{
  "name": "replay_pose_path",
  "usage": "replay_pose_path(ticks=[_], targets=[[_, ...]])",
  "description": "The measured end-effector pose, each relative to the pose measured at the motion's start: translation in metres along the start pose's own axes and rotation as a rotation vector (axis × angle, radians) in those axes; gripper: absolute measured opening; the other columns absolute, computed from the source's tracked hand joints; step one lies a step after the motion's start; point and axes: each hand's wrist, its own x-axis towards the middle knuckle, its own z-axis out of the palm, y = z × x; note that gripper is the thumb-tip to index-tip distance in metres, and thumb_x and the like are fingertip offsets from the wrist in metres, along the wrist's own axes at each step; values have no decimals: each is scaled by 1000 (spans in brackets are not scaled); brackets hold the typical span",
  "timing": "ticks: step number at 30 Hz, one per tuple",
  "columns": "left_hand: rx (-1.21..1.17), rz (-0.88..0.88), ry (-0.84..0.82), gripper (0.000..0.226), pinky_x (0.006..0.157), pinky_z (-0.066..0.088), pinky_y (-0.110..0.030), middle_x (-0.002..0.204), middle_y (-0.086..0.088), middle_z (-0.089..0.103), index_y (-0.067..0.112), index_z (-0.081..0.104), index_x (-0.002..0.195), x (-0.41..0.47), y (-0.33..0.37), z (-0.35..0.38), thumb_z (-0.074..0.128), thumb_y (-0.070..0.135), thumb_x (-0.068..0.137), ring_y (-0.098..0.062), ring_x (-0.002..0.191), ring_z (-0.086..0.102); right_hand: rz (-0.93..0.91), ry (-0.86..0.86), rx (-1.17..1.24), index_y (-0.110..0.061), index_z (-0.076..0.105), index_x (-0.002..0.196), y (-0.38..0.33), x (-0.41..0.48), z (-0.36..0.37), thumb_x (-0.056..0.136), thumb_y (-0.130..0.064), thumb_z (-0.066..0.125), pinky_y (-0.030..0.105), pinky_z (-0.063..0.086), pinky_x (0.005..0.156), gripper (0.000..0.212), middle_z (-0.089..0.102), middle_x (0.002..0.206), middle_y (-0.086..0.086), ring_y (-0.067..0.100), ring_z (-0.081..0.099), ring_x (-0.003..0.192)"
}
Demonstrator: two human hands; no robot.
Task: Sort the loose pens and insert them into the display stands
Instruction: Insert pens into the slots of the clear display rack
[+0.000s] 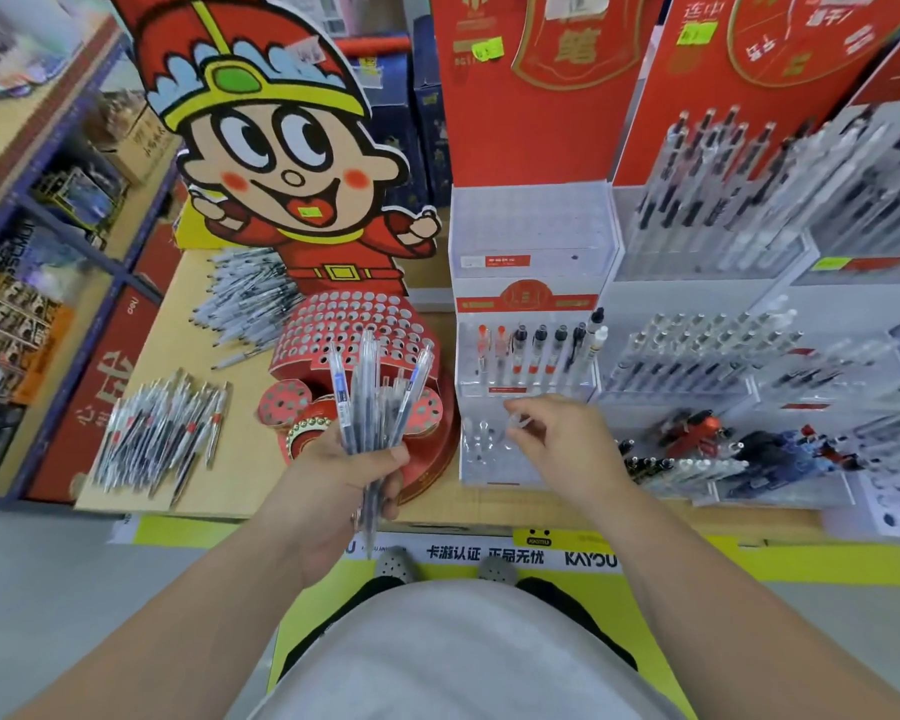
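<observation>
My left hand (352, 478) grips a bunch of clear pens (372, 394), tips up, in front of the red cartoon display stand (344, 330) with its many round holes. My right hand (559, 439) hovers over the lower tier of the white stepped stand (528, 304); its fingertips pinch a small clear pen end (518, 420), blurred. Several pens with red and black caps (536, 350) stand in that stand's middle tier. Two loose piles lie on the yellow counter: one at the front left (162, 433), one further back (245, 298).
Clear stands full of pens (739, 350) fill the right side, with red backing cards (531, 85) behind. Shelves of boxed goods (48, 226) run along the left. The counter's front edge (489, 519) is close to my body.
</observation>
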Motion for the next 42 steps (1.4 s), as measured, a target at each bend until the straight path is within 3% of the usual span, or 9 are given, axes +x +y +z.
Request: replay_pose_path(ticks=[3,11,18,27,30,33,35,39,42], targets=[[7,-3,6,38,53,48,-32,90,-14,50,-1,54,129,-2,2,1,65,-1,93,-17,59,51,46,-8,-7,-20,72,118,1,-3,11,88,-16,75,30,56,83,31,75,106,-1,12,68,84],[52,16,-27,23,57,48,-32,80,-10,56,5,59,115,-13,5,5,63,-1,94,-18,62,51,68,-40,-105,-24,70,119,3,5,16,92,-25,70,35,57,77,27,74,104,-3,17,69,83],[-15,38,-110,38,54,47,-31,85,-14,54,4,60,119,-17,4,13,74,6,84,-19,62,50,-46,-80,-187,-16,66,94,0,6,16,92,-23,64,35,53,67,8,69,91,0,20,61,77],[-32,69,-157,40,54,45,-33,88,-16,52,6,60,115,-18,8,20,73,12,78,-20,63,51,9,-153,-269,-21,65,121,-11,2,7,97,-30,61,34,55,78,26,71,110,-1,20,65,93],[49,65,-168,35,54,45,-32,85,-17,52,8,60,109,-19,12,22,73,12,77,-21,63,49,68,-11,12,-26,69,119,-33,-6,-15,93,-40,67,29,54,73,29,72,96,-11,10,66,80],[125,68,-257,31,53,44,-30,78,-10,52,7,59,108,-22,15,28,70,12,80,-19,60,46,300,-19,903,-18,71,102,-68,-10,-48,93,-43,59,23,46,54,29,74,85,-1,15,67,65],[127,64,-308,26,52,43,-28,78,-10,50,9,60,105,-22,17,34,69,11,80,-18,58,46,325,-67,1228,-13,72,102,-79,-11,-65,88,-40,58,25,41,48,34,72,82,6,19,64,60],[101,59,-410,29,49,41,-28,75,-4,55,8,54,106,-19,23,46,69,9,81,-17,57,45,178,-92,1190,-15,74,104,-76,-14,-80,94,-11,59,23,48,52,18,69,79,6,16,64,63],[118,58,-435,29,48,39,-27,72,-5,52,8,55,107,-14,22,50,68,9,81,-18,56,44,164,-90,1146,-14,73,105,-66,-17,-88,91,-10,61,24,52,58,18,69,80,7,17,65,69]])
